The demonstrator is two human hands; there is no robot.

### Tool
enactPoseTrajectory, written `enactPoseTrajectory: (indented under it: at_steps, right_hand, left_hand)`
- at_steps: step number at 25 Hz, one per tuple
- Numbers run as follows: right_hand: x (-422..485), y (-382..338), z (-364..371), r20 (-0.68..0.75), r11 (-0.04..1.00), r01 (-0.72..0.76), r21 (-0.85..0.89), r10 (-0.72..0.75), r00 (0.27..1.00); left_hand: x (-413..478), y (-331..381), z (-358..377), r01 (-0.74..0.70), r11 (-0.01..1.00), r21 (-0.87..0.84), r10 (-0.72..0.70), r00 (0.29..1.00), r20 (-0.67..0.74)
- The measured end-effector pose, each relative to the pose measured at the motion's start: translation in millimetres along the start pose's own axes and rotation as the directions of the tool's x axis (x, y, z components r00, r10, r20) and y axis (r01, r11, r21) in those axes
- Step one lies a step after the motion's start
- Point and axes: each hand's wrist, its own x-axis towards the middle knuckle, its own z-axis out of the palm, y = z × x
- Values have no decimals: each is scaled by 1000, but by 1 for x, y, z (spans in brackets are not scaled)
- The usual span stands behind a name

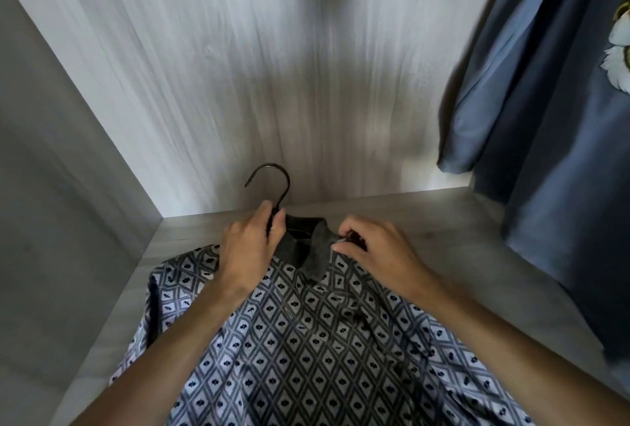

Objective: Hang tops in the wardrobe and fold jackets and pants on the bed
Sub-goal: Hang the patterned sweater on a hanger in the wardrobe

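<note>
Inside the wardrobe [238, 50], left hand [250, 248] grips the hanger [272, 173], right hand [378, 252] pinches the collar [318, 248] of a limp, probably slippery shirt [306, 340].

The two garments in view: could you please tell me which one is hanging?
The blue garment on the right hangs freely; the diamond-patterned shirt lies on the wooden surface, its hanger held by the left hand.

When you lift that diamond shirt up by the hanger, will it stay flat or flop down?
Probably flop: the shirt lies in soft wrinkles, so it looks thin and limp. Its sheen suggests slippery cloth that might slide on the hanger. It likely feels light; the left hand grips only the hanger's neck while the right hand pinches the collar.
</note>
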Motion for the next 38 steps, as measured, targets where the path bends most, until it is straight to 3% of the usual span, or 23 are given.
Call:
enactPoseTrajectory:
  at_steps: [4,6,9,11,13,15,16,18,19,22,26,31,38]
  right_hand:
    - [2,9,-13,72,996,-88,-32,90,993]
    - [1,19,-23,197,968,-198,155,166,966]
    - [-9,37,-36,382,743,-420,522,236,893]
    - [-23,50,-44,458,621,-510,595,260,850]
    - [-31,56,-45,456,591,-512,624,257,852]
    - [-32,54,-40,319,649,-425,631,282,905]
    - [-31,52,-36,197,740,-344,578,283,939]
    - [-28,47,-32,-79,941,-168,295,199,977]
    - [-27,47,-31,-103,982,-94,164,112,988]
    - [-19,38,-25,122,997,-43,-58,50,991]
    - [1,7,10,99,860,238,-452,-216,971]
    - [6,-1,22,14,889,169,-425,-181,983]
    - [-9,32,-9,-168,887,50,-459,-142,976]
  left_hand:
    - [2,-13,-5,98,995,-27,-98,995,-11]
    - [0,-21,-5,104,994,-42,-105,994,-19]
    - [-3,-30,-4,109,989,-98,-113,993,-31]
    - [-3,-35,-2,134,983,-126,-139,990,-34]
    - [-3,-37,2,141,983,-122,-145,989,-30]
    - [-3,-36,6,156,982,-107,-160,987,-33]
    - [-3,-36,7,160,983,-92,-164,986,-39]
    - [-3,-33,9,151,986,-75,-155,986,-54]
    - [-2,-32,10,144,986,-87,-149,987,-57]
    - [-3,-28,10,114,983,-143,-123,991,-53]
    - [-4,-21,8,80,983,-162,-88,995,-41]
    - [-6,-30,2,43,978,-203,-42,999,12]
    - [-40,-82,-6,-93,993,76,89,995,54]
